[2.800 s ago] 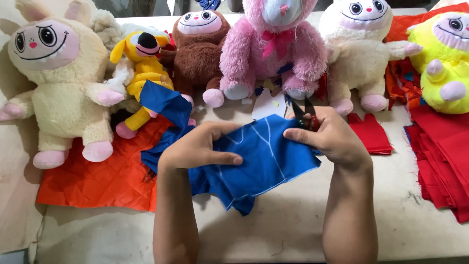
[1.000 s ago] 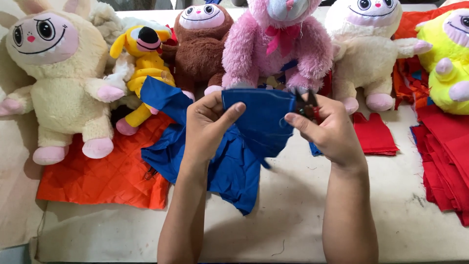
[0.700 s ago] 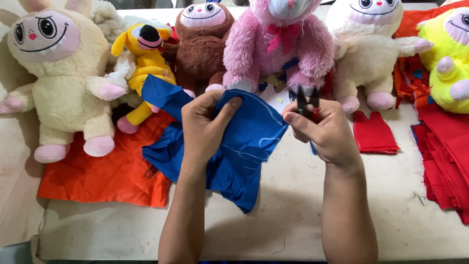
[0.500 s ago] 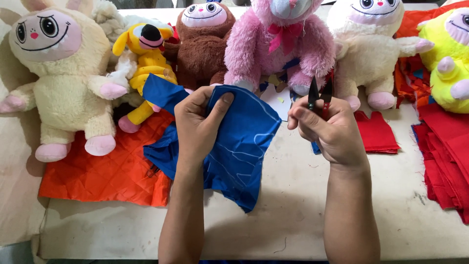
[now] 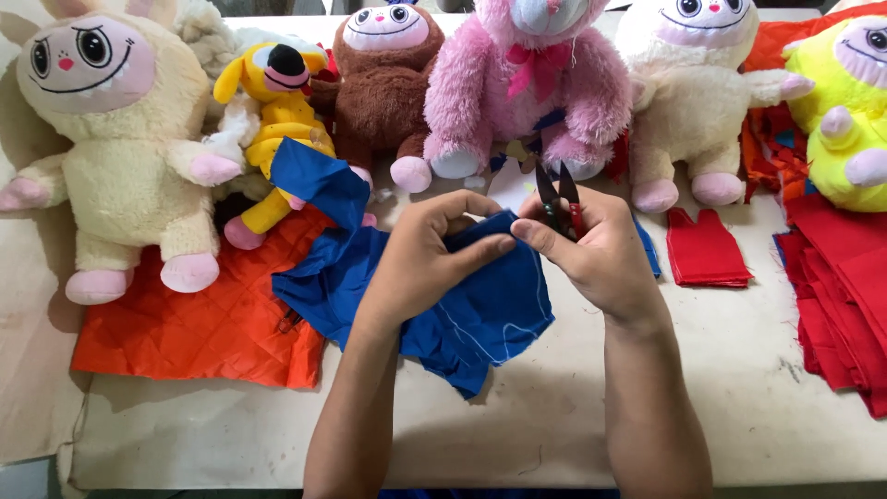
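My left hand (image 5: 427, 251) pinches the top edge of a small blue fabric garment (image 5: 480, 314) with white stitching, which droops onto the table. My right hand (image 5: 596, 248) pinches the same edge just beside the left thumb and also holds a pair of small thread snips (image 5: 558, 192) with black blades pointing up and a red handle. More blue fabric (image 5: 319, 189) lies bunched to the left, reaching toward the yellow plush.
A row of plush toys lines the back: cream (image 5: 111, 148), yellow (image 5: 277, 111), brown (image 5: 383, 83), pink (image 5: 527, 92), white (image 5: 684, 102), neon yellow (image 5: 845, 102). Orange quilted cloth (image 5: 194, 323) lies at left. A small red garment (image 5: 707, 249) and a stack of red fabric (image 5: 845, 286) lie at right.
The blue garment was lifted and turned in both hands, then lowered again. My right hand with the snips has come back to the fabric's top edge next to my left fingers.
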